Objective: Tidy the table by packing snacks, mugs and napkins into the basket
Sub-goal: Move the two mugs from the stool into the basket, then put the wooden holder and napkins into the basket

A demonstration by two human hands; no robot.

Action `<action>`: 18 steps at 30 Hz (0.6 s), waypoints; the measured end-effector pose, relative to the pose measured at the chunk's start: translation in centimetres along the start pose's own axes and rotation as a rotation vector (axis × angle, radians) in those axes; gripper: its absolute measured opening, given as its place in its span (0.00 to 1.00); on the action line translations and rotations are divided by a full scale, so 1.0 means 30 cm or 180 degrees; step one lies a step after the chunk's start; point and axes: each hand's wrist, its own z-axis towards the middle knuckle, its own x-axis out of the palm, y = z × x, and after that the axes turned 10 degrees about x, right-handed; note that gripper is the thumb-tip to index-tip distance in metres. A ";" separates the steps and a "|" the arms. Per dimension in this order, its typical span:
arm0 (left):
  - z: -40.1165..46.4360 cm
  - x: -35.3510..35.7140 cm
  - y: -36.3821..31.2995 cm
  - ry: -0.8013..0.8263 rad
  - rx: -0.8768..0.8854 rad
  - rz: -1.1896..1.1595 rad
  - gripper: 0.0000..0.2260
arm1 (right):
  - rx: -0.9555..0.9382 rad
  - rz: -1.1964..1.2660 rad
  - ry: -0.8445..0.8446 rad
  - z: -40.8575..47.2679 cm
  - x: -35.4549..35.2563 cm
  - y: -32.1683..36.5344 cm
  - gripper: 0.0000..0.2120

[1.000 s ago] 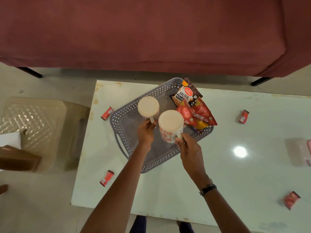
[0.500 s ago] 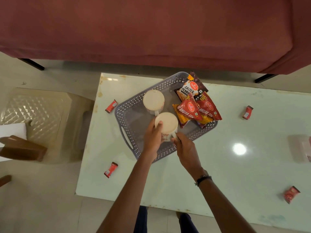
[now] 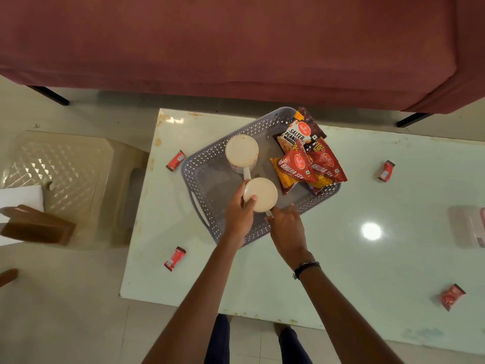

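A grey perforated basket (image 3: pixel 199 169) sits on the white table (image 3: pixel 367 271). Two cream mugs stand inside it: the far mug (image 3: pixel 242 151) stands free, and the near mug (image 3: pixel 262 193) is between my hands. My left hand (image 3: pixel 240 215) grips the near mug's rim, thumb on its top edge. My right hand (image 3: pixel 287 228) holds that mug's handle at the basket's front wall. A salted peanuts pack (image 3: pixel 299 135) and two red bhujia sev packs (image 3: pixel 295 166) (image 3: pixel 326 164) fill the basket's right end.
Small red sachets lie on the table: left of the basket (image 3: pixel 175 160), front left (image 3: pixel 175 258), right (image 3: pixel 386 170), far front right (image 3: pixel 452 296). A pink object (image 3: pixel 477 227) is at the right edge. A maroon sofa (image 3: pixel 236 48) is behind, a beige stool (image 3: pixel 65 179) to the left.
Both mugs came down into the basket. My left hand let go of the far mug's handle and moved onto the near mug's rim. My right hand stayed at the near mug's handle.
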 end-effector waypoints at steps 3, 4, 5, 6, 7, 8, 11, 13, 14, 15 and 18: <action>0.007 0.000 0.007 0.0006 0.0004 0.0049 0.23 | -0.0095 -0.0416 0.0093 -0.013 -0.015 0.015 0.10; 0.008 0.001 0.009 0.0021 0.0034 0.0069 0.23 | -0.0097 -0.0458 0.0070 -0.016 -0.019 0.016 0.10; 0.010 0.001 0.010 0.0036 0.0063 0.0097 0.23 | -0.0094 -0.0475 0.0020 -0.018 -0.023 0.016 0.11; 0.012 0.000 0.011 0.0048 0.0085 0.0125 0.23 | -0.0064 -0.0441 0.0051 -0.018 -0.026 0.017 0.11; 0.011 -0.001 0.011 0.0056 0.0102 0.0137 0.24 | -0.0027 -0.0355 0.0118 -0.017 -0.024 0.018 0.11; 0.012 -0.002 0.013 0.0059 0.0122 0.0139 0.24 | 0.0045 -0.0259 0.0196 -0.017 -0.022 0.021 0.11; 0.012 -0.005 0.018 0.0079 0.0156 0.0163 0.24 | 0.0038 -0.0347 0.0181 -0.016 -0.012 0.021 0.12; 0.015 -0.006 0.018 0.0122 0.0192 0.0226 0.24 | -0.0073 -0.0424 0.0158 -0.016 -0.018 0.017 0.10; 0.013 -0.008 0.011 0.0153 0.0185 0.0245 0.24 | -0.0130 -0.0444 0.0190 -0.013 -0.025 0.015 0.09; 0.006 -0.012 -0.001 0.0175 0.0153 0.0250 0.24 | -0.0197 -0.0437 0.0203 -0.009 -0.032 0.011 0.08; -0.033 -0.035 -0.043 0.0070 0.0127 0.0269 0.24 | -0.0185 -0.0444 0.0195 -0.010 -0.102 0.010 0.06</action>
